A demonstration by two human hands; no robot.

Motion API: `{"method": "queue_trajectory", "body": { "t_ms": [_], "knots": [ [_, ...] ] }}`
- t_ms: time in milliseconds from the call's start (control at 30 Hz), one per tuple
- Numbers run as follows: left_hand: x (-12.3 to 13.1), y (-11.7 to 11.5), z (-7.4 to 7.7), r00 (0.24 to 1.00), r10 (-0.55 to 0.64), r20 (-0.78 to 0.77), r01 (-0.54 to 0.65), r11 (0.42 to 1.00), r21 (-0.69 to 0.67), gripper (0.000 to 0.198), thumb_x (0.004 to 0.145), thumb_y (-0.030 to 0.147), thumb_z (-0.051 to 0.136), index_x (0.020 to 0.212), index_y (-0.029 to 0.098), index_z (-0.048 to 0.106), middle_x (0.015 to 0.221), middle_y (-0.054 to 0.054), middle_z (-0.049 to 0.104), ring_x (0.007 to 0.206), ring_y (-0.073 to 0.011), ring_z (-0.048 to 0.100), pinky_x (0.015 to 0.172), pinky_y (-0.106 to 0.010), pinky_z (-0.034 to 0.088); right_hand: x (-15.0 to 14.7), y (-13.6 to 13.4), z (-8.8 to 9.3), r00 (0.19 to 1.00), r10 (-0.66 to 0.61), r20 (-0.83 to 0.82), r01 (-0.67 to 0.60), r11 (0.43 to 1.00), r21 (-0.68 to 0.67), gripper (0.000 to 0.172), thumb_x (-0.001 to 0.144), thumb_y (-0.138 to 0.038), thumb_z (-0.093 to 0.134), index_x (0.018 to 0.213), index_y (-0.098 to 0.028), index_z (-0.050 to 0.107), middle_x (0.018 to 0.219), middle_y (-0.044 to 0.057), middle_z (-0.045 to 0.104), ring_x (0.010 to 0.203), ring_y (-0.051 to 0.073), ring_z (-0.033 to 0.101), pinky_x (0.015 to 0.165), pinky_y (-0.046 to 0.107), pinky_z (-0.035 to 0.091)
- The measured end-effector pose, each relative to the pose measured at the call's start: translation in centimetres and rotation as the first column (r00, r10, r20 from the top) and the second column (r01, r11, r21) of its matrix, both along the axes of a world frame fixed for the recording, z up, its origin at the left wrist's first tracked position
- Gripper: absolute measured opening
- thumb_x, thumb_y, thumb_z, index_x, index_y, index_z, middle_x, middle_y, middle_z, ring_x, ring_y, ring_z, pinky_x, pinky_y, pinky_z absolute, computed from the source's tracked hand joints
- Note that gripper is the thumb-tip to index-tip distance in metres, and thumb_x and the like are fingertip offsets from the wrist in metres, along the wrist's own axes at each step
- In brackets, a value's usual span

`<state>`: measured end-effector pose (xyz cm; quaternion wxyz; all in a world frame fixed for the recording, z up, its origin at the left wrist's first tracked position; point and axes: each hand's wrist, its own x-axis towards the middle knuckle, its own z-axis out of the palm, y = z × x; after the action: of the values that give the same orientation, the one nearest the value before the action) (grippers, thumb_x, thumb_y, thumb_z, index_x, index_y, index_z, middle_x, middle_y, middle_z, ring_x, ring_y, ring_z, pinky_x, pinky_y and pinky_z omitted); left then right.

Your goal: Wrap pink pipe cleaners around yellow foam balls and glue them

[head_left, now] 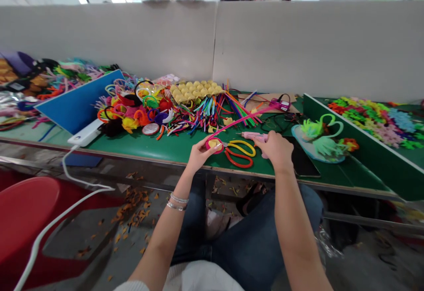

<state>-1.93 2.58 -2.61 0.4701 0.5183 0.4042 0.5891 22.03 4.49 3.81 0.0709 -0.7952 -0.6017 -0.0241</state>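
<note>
My left hand [200,154] pinches a small yellow egg-carton cup [214,143] ringed with a bright pink pipe cleaner [237,120], whose long free end slants up to the right. In the grip of my right hand [276,149] is a pink hot glue gun [254,136], its nozzle pointing left towards the cup but apart from it. Between the hands lie scissors [247,152] with one yellow and one red handle; their blades are mostly hidden behind the cup and my left hand.
Behind my hands lie a yellow egg carton [195,91] and a heap of coloured pipe cleaners [212,111]. A pipe-cleaner swan piece [323,141] stands at right, beside a black board [303,158]. A blue divider [89,101] and white power strip [86,133] are at left.
</note>
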Motion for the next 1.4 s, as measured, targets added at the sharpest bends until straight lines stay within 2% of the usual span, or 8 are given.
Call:
{"method": "queue_trajectory", "body": {
  "t_ms": [133, 300, 433, 567, 700, 867, 1167, 1400],
  "knots": [
    [0.0, 0.1, -0.4, 1.0, 0.009, -0.011, -0.009, 1.0, 0.025, 0.06, 0.059, 0.037, 0.076, 0.114, 0.015, 0.062, 0.099, -0.007, 0.07, 0.091, -0.0215, 0.065, 0.086, -0.035, 0.052, -0.8, 0.0, -0.4, 0.999, -0.027, 0.027, 0.029, 0.998, -0.063, 0.065, 0.073, -0.061, 0.051, 0.11, -0.007, 0.051, 0.105, 0.022, 0.061, 0.097, 0.033, 0.061, 0.073, 0.037, 0.044],
    [0.1, 0.1, -0.2, 0.999, 0.023, 0.022, -0.023, 0.999, 0.023, 0.061, 0.06, 0.037, 0.075, 0.115, 0.014, 0.061, 0.099, -0.007, 0.07, 0.091, -0.0212, 0.065, 0.086, -0.035, 0.052, -0.7, 0.3, -0.9, 0.998, -0.013, -0.053, 0.007, 0.994, -0.112, 0.055, 0.075, -0.051, 0.05, 0.111, -0.009, 0.053, 0.101, 0.019, 0.064, 0.095, 0.028, 0.063, 0.073, 0.033, 0.046],
    [0.2, 0.1, 0.0, 0.998, 0.043, 0.037, -0.044, 0.999, 0.014, 0.062, 0.063, 0.037, 0.074, 0.119, 0.015, 0.058, 0.101, -0.007, 0.07, 0.093, -0.0209, 0.065, 0.088, -0.035, 0.051, 0.1, 0.5, -1.1, 0.996, 0.019, -0.092, -0.022, 0.999, -0.036, 0.052, 0.07, -0.047, 0.056, 0.108, -0.011, 0.055, 0.099, 0.02, 0.065, 0.091, 0.03, 0.064, 0.069, 0.034, 0.045],
    [0.2, 0.0, 0.0, 0.998, 0.055, 0.005, -0.055, 0.998, 0.021, 0.064, 0.064, 0.037, 0.073, 0.12, 0.013, 0.057, 0.106, -0.009, 0.068, 0.096, -0.022, 0.064, 0.091, -0.037, 0.049, 0.2, 0.3, -0.6, 0.985, 0.03, -0.172, -0.012, 0.995, 0.104, 0.053, 0.073, -0.049, 0.055, 0.108, -0.009, 0.05, 0.095, 0.019, 0.064, 0.086, 0.03, 0.064, 0.066, 0.034, 0.044],
    [0.2, 0.0, 0.1, 0.999, 0.048, -0.027, -0.047, 0.999, 0.024, 0.065, 0.065, 0.038, 0.072, 0.124, 0.015, 0.054, 0.114, -0.008, 0.065, 0.101, -0.0218, 0.062, 0.094, -0.036, 0.048, -0.9, 0.1, 0.0, 0.944, 0.196, -0.265, -0.14, 0.966, 0.216, 0.052, 0.073, -0.058, 0.054, 0.101, -0.014, 0.051, 0.089, 0.013, 0.065, 0.081, 0.027, 0.063, 0.064, 0.031, 0.043],
    [0.2, 0.0, 0.0, 0.998, 0.045, -0.033, -0.044, 0.999, 0.016, 0.066, 0.067, 0.038, 0.07, 0.127, 0.017, 0.051, 0.115, -0.007, 0.065, 0.101, -0.0204, 0.062, 0.094, -0.034, 0.048, -2.7, 0.0, -0.2, 0.935, 0.302, -0.188, -0.232, 0.919, 0.318, 0.05, 0.076, -0.05, 0.053, 0.111, -0.013, 0.05, 0.102, 0.015, 0.064, 0.091, 0.029, 0.061, 0.068, 0.033, 0.043],
    [0.1, 0.1, -0.3, 0.997, 0.031, -0.065, -0.032, 0.999, -0.017, 0.07, 0.067, 0.037, 0.071, 0.129, 0.016, 0.049, 0.115, -0.008, 0.065, 0.101, -0.0217, 0.063, 0.094, -0.035, 0.048, -3.6, 0.3, -2.0, 0.904, 0.423, -0.068, -0.353, 0.825, 0.441, 0.05, 0.081, -0.048, 0.047, 0.117, -0.013, 0.046, 0.112, 0.017, 0.06, 0.098, 0.029, 0.059, 0.076, 0.035, 0.046],
    [0.1, 0.2, -0.6, 0.996, 0.032, -0.081, -0.032, 0.999, -0.006, 0.07, 0.066, 0.038, 0.072, 0.129, 0.017, 0.049, 0.113, -0.006, 0.066, 0.1, -0.0222, 0.063, 0.095, -0.036, 0.048, -4.2, 0.1, -2.3, 0.89, 0.453, -0.047, -0.399, 0.826, 0.399, 0.045, 0.082, -0.043, 0.046, 0.115, -0.013, 0.046, 0.108, 0.016, 0.061, 0.097, 0.029, 0.058, 0.073, 0.035, 0.046]
  ]
}}
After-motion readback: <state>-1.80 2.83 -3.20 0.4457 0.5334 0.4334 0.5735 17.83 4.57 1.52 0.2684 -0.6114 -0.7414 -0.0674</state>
